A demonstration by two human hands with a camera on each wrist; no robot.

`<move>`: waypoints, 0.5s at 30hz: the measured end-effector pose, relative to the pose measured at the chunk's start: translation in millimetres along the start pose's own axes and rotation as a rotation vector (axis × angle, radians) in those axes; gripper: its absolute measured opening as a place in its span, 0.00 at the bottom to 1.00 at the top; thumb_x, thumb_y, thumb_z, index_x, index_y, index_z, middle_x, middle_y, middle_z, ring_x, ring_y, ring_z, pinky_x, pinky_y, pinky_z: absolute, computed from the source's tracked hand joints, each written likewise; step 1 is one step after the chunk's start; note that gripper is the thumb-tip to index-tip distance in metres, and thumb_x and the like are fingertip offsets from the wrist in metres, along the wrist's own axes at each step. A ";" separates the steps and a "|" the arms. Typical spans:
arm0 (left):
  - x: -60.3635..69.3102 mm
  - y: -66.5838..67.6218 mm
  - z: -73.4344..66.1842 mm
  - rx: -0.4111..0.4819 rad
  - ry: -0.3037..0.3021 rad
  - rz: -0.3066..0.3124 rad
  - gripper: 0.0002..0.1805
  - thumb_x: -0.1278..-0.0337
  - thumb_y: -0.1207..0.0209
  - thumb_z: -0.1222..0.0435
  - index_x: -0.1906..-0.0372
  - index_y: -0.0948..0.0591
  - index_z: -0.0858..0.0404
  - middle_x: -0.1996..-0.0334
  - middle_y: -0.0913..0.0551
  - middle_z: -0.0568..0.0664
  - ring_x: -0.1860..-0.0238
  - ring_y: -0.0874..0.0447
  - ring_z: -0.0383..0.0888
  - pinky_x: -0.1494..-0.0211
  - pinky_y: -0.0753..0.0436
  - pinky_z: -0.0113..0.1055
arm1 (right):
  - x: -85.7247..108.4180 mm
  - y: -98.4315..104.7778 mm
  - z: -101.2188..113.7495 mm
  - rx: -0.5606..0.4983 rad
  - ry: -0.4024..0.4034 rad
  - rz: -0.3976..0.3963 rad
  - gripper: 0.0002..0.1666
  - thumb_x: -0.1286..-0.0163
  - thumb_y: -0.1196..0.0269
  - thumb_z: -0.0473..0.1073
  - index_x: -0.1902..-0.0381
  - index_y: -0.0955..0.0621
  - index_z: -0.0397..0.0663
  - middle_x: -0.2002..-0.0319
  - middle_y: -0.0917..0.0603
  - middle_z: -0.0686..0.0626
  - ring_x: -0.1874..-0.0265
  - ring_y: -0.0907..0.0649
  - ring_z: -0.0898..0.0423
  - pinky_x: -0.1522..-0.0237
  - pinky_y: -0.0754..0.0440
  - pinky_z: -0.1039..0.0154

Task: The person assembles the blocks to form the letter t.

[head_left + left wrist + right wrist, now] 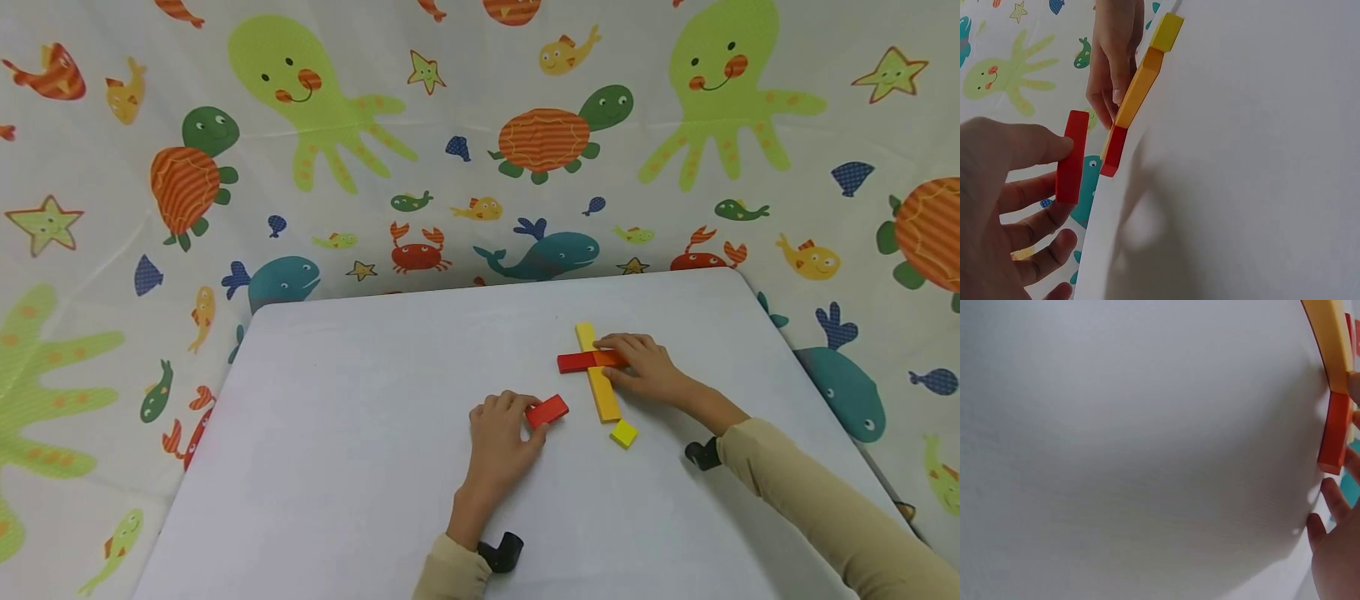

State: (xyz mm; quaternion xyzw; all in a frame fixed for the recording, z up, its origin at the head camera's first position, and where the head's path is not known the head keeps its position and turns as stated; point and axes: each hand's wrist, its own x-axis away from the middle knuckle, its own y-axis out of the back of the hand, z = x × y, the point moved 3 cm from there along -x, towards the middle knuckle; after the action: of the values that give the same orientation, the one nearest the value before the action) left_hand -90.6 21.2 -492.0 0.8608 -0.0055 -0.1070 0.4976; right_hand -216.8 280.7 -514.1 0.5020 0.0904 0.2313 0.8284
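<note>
A red block [549, 410] is pinched between the thumb and fingers of my left hand [501, 442], held off the table in the left wrist view. To its right, in the head view, lies a cross of blocks. My right hand [648, 371] grips the orange block [609, 358] that forms the cross's right arm; its fingertips partly cover that block. Another red block [576, 362] makes the left arm. One amber block [586, 335] points away and a second amber block [604, 396] points toward me. At the near end of the latter sits a small yellow block [623, 434].
The blocks lie on a white table [360, 433], right of its middle. Behind and beside the table hangs a curtain [465, 50] printed with sea animals. Black wrist devices [504, 552] sit near both sleeves.
</note>
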 end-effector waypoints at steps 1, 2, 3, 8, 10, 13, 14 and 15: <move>-0.9 -1.9 -3.2 -0.009 -0.007 0.017 0.18 0.40 0.30 0.55 0.46 0.15 0.51 0.54 0.15 0.45 0.49 0.20 0.46 0.38 0.25 0.55 | -0.5 0.3 0.2 0.000 0.000 0.000 0.32 0.25 0.35 0.50 0.27 0.28 0.52 0.26 0.29 0.38 0.28 0.36 0.32 0.32 0.37 0.25; -1.6 -4.0 -5.8 -0.017 -0.015 0.035 0.18 0.39 0.30 0.54 0.45 0.15 0.50 0.53 0.15 0.44 0.48 0.21 0.45 0.37 0.25 0.55 | -0.9 0.5 0.4 0.001 -0.003 0.001 0.32 0.25 0.34 0.50 0.28 0.28 0.52 0.26 0.29 0.38 0.28 0.36 0.31 0.32 0.37 0.25; -2.3 -5.9 -8.4 -0.019 -0.022 0.054 0.19 0.38 0.30 0.53 0.44 0.15 0.49 0.52 0.15 0.44 0.47 0.21 0.45 0.37 0.25 0.55 | -1.2 0.9 0.7 0.001 -0.006 0.004 0.32 0.26 0.34 0.50 0.28 0.28 0.52 0.26 0.29 0.38 0.28 0.36 0.31 0.32 0.37 0.25; -3.2 -12.6 -21.8 0.000 -0.080 0.111 0.19 0.36 0.31 0.52 0.42 0.16 0.48 0.50 0.16 0.43 0.45 0.22 0.44 0.35 0.26 0.53 | -1.7 3.4 1.8 -0.002 0.000 0.016 0.32 0.27 0.33 0.49 0.29 0.28 0.52 0.27 0.29 0.37 0.29 0.35 0.31 0.33 0.36 0.24; -3.6 -13.7 -27.7 0.011 -0.108 0.114 0.19 0.36 0.31 0.52 0.42 0.16 0.48 0.50 0.16 0.43 0.45 0.22 0.44 0.36 0.26 0.53 | -1.9 5.1 2.2 -0.004 0.009 0.023 0.32 0.26 0.34 0.49 0.29 0.28 0.51 0.27 0.29 0.37 0.29 0.35 0.31 0.33 0.36 0.24; -4.8 -15.3 -36.8 0.014 -0.151 0.111 0.18 0.36 0.31 0.52 0.43 0.15 0.48 0.50 0.16 0.43 0.46 0.22 0.43 0.36 0.25 0.51 | -3.3 7.4 2.9 -0.006 0.020 0.040 0.31 0.26 0.34 0.50 0.30 0.27 0.50 0.27 0.29 0.36 0.30 0.34 0.30 0.33 0.35 0.24; -5.5 -16.0 -39.7 0.016 -0.164 0.111 0.18 0.36 0.31 0.52 0.43 0.15 0.48 0.51 0.16 0.43 0.46 0.22 0.43 0.37 0.25 0.51 | -4.0 8.1 3.3 -0.007 0.026 0.045 0.31 0.26 0.34 0.50 0.30 0.27 0.49 0.27 0.29 0.36 0.30 0.34 0.30 0.34 0.35 0.24; -6.3 -17.0 -42.6 0.017 -0.175 0.112 0.18 0.36 0.32 0.52 0.43 0.15 0.48 0.51 0.16 0.42 0.46 0.22 0.43 0.37 0.25 0.51 | -4.7 8.8 3.7 -0.009 0.031 0.050 0.31 0.26 0.34 0.51 0.30 0.27 0.49 0.28 0.28 0.35 0.31 0.34 0.29 0.34 0.34 0.24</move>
State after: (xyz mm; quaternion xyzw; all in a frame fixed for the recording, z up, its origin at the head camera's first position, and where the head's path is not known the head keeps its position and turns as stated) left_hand -90.4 66.9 -484.9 0.8506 -0.0981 -0.1537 0.4932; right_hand -222.1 278.9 -505.1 0.4969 0.0895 0.2602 0.8230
